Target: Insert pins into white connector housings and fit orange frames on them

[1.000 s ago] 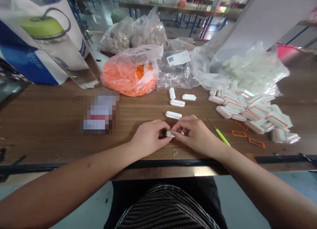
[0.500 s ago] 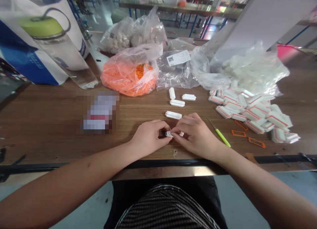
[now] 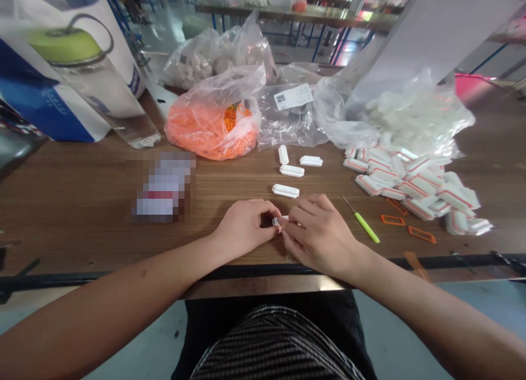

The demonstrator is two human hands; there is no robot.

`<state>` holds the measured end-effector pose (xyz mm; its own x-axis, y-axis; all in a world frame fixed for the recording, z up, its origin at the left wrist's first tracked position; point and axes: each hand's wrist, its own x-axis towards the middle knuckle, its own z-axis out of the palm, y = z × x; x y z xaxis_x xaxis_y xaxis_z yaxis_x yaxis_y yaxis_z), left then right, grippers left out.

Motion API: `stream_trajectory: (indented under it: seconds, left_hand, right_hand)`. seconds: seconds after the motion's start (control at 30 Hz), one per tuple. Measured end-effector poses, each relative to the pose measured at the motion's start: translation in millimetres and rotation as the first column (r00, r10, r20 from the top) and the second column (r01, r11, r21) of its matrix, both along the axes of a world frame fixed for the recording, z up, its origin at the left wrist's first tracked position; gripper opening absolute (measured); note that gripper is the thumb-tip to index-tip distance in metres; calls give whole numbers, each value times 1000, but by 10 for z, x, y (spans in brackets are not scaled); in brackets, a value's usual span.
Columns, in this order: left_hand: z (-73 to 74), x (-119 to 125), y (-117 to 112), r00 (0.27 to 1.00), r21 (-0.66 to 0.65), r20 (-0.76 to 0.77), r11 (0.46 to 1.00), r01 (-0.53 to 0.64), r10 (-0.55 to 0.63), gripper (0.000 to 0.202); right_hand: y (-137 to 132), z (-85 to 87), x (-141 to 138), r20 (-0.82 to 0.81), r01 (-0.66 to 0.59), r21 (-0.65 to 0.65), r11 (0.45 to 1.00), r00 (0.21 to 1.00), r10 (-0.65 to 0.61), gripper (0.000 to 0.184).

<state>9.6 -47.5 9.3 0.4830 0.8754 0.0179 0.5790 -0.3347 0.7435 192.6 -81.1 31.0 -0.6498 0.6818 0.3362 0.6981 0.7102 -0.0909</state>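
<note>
Near the table's front edge, my left hand [image 3: 250, 222] pinches one end of a small white plastic housing [image 3: 275, 222] between thumb and forefinger. My right hand [image 3: 318, 226] closes over the rest of that piece, its fingers pressed on top, so most of it is hidden. Just beyond my hands lies another white plastic housing [image 3: 286, 191], long and narrow. Farther back sit several more, among them a white piece on its side [image 3: 292, 171] and one standing at an angle [image 3: 283, 154]. Right of my right hand lies a thin pick with a lime-green handle [image 3: 367, 228].
Orange rectangular frames [image 3: 422, 235] lie beside a heap of white pieces with orange edging [image 3: 419, 185]. Behind stand a bag of orange parts [image 3: 205, 125], a clear bag of pale parts [image 3: 415, 117] and a bottle with a green lid [image 3: 107, 95]. A blurred-out item [image 3: 164, 188] lies left.
My right hand has shifted its fingers, now lying over the white housing with the thumb lower. My left hand keeps its pinch. The whole view has slid slightly.
</note>
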Motion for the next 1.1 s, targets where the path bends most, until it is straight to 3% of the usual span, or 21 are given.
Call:
stream_trajectory:
  seconds: [0.1,0.2,0.33,0.47,0.73,0.87,1.0,1.1]
  left_hand:
    - [8,-2,-7,1000,-4,9,1000,-3,3,10]
    - [20,-4,-17,1000,27,1,1000,11,-11,9]
    - [36,-5,-18,999,46,-33,999,24,-22,10]
    - [40,-10,-5,998,56,-43,998,40,-37,10]
    - [18,-18,-3,999,63,-26,997,46,-45,10]
    - [27,-17,-9,999,54,-26,998,45,-44,9]
    - [44,-10,-14,999,57,-18,997,41,-40,7]
    - [45,-4,-16,999,39,-15,999,35,-34,9]
  right_hand:
    - [55,20,127,-173,28,-122,992,984,-49,23]
    - [200,22,427,-321,168,-276,946,912,-256,23]
    - [379,-58,822,-190,304,-464,832,883,-429,17]
    - [458,-116,890,-201,201,-587,784,902,-382,22]
    - [597,-35,777,-40,132,-471,872,985,-171,17]
    - [602,-48,819,33,143,-379,914,990,-141,16]
    - [511,-31,757,-69,197,-494,847,962,-264,13]
    - [377,47,570,-229,125,-577,807,924,-306,14]
